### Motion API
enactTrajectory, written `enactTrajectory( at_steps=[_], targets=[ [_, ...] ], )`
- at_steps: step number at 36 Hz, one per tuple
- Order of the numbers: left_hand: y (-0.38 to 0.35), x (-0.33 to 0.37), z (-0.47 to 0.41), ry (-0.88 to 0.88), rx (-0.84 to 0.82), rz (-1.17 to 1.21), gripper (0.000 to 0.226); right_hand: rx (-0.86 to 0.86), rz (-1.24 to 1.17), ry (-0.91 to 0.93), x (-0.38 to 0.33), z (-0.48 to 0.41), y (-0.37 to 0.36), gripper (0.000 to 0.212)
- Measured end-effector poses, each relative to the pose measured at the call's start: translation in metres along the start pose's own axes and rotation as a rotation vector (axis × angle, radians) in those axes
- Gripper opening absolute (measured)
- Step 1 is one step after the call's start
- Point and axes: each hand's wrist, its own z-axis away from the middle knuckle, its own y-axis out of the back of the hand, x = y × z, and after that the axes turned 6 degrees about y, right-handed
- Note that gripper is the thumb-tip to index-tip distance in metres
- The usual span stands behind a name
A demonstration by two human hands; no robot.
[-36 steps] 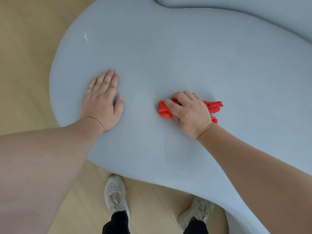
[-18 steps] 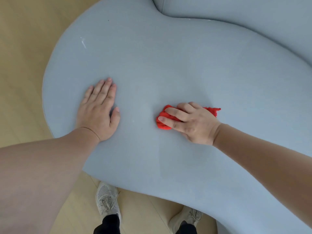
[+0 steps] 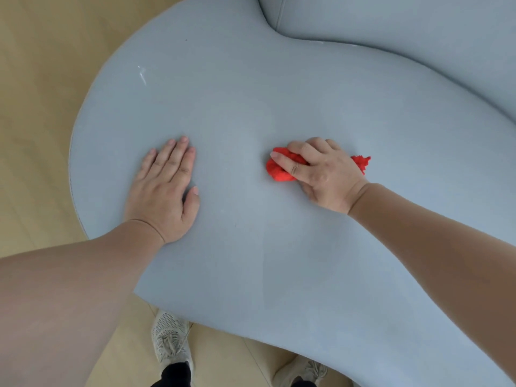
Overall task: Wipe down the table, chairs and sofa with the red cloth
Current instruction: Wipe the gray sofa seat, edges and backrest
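A bunched red cloth lies on the pale blue sofa seat, right of the middle. My right hand grips the cloth and presses it onto the seat, so most of the cloth is hidden beneath it; one frayed end pokes out behind the wrist. My left hand rests flat on the seat to the left, fingers straight and together, about a hand's width from the cloth.
The sofa's backrest rises at the top right behind a curved seam. Light wooden floor runs along the left and below the seat's rounded edge. My two grey shoes stand on the floor close to the front edge.
My right hand slid the red cloth a little to the left across the seat and turned its fingers leftward. My left hand stayed flat in place.
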Motion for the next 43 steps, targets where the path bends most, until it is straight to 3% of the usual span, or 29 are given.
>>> enactTrajectory(
  at_steps=[4,10,23,33,39,43],
  targets=[
    [0.000,0.001,0.000,-0.008,0.002,0.012,0.066,-0.006,0.010,0.020,0.009,-0.002,0.000,0.057],
    [-0.001,0.000,-0.001,-0.012,-0.013,0.010,0.066,0.030,0.042,-0.141,0.039,-0.028,0.000,0.051],
    [-0.004,-0.002,-0.002,-0.021,-0.004,0.024,0.065,-0.015,0.036,-0.182,0.086,-0.056,0.004,0.046],
    [-0.006,-0.004,-0.003,-0.024,-0.014,0.029,0.066,-0.045,0.032,-0.220,0.110,-0.070,0.004,0.048],
    [-0.006,-0.003,-0.003,-0.026,-0.021,0.024,0.066,-0.052,0.069,-0.387,0.145,-0.094,0.003,0.053],
    [-0.006,-0.004,-0.003,-0.027,-0.018,0.032,0.066,-0.070,0.068,-0.363,0.162,-0.100,0.007,0.050]
  ],
)
